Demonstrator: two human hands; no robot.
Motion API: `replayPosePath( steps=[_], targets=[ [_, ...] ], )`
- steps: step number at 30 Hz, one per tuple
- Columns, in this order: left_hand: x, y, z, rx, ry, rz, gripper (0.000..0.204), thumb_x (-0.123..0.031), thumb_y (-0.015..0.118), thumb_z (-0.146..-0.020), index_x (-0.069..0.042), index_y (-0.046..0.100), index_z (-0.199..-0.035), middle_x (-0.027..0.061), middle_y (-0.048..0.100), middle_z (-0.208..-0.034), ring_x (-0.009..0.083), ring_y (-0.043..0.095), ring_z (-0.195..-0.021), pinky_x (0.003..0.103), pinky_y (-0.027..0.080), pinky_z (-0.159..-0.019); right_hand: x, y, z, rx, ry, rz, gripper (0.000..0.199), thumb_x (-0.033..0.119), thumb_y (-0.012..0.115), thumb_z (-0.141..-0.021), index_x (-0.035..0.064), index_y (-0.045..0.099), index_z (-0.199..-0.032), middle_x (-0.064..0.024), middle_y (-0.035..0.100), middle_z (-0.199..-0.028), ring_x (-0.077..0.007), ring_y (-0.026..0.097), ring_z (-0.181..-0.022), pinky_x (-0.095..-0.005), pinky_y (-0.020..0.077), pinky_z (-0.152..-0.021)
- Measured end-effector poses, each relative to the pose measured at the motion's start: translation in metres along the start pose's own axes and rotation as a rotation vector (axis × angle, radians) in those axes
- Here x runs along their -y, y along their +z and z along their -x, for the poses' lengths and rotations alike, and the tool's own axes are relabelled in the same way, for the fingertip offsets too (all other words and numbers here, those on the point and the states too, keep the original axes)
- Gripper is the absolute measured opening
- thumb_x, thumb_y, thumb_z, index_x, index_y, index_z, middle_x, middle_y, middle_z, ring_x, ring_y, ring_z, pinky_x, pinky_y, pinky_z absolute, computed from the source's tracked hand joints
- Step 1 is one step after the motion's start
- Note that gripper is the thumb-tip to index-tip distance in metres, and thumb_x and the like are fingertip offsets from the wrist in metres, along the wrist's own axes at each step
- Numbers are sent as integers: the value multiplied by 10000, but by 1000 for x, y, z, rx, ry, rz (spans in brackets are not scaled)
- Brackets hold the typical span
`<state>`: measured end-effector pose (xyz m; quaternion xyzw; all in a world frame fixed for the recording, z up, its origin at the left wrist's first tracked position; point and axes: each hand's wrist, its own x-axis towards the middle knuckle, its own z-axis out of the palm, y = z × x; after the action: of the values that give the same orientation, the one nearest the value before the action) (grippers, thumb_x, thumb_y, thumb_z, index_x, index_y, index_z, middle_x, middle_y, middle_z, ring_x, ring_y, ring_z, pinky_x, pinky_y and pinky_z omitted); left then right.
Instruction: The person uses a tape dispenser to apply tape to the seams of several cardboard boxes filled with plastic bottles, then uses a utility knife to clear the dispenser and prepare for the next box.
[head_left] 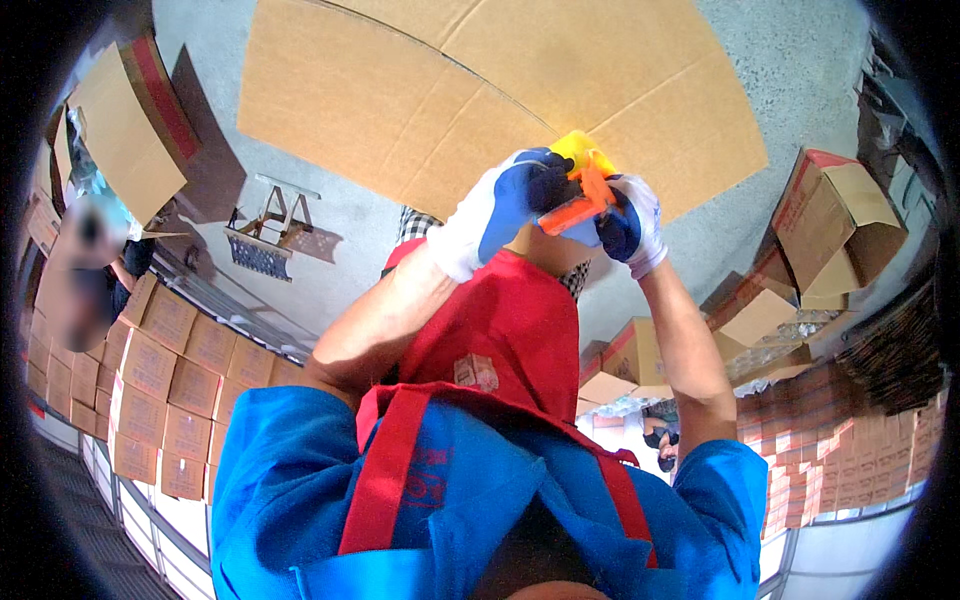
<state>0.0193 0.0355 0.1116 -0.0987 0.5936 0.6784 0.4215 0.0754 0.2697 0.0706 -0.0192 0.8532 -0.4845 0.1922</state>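
Observation:
Both of my hands wear white gloves with dark blue palms and fingers, and they meet over the cardboard's near edge. My left hand point(508, 205) is closed on the left side of an orange tape dispenser point(578, 210), and my right hand point(637, 222) closes round its right side. A bright yellow roll point(574, 146) shows at the dispenser's far end, partly behind the left fingers. My fingertips hide some of the dispenser. Beyond the hands lies a large flat cardboard sheet point(480, 100) with creases and a slit between flaps.
A small metal step stool point(270, 230) stands on the grey floor at left. Stacked cartons point(165, 385) fill the lower left, near another person point(95, 270). Open cartons point(840, 220) stand at right, with more stacks point(850, 450) behind. A red apron point(490, 330) hangs below my hands.

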Motion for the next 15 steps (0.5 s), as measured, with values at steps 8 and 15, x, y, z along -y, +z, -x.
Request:
replayPosePath(
  steps=[8, 15],
  targets=[
    [-36, -170, -27, -362, 274, -416, 106, -104, 553, -871, -55, 638, -911, 106, 650, -839, 233, 644, -780, 351, 513, -680, 96, 11, -100, 154, 80, 235, 307, 354, 725, -781, 71, 664, -882, -180, 657, -803, -389, 635, -760, -453, 486, -655],
    [-174, -451, -57, -772, 469, -24, 325, -308, 536, -959, -42, 623, -1126, 91, 661, -985, 185, 640, -881, 354, 519, -819, 128, 33, -155, 202, 311, 220, 322, 315, 721, -803, 45, 649, -961, -201, 657, -747, -380, 657, -698, -446, 496, -597]
  ],
)
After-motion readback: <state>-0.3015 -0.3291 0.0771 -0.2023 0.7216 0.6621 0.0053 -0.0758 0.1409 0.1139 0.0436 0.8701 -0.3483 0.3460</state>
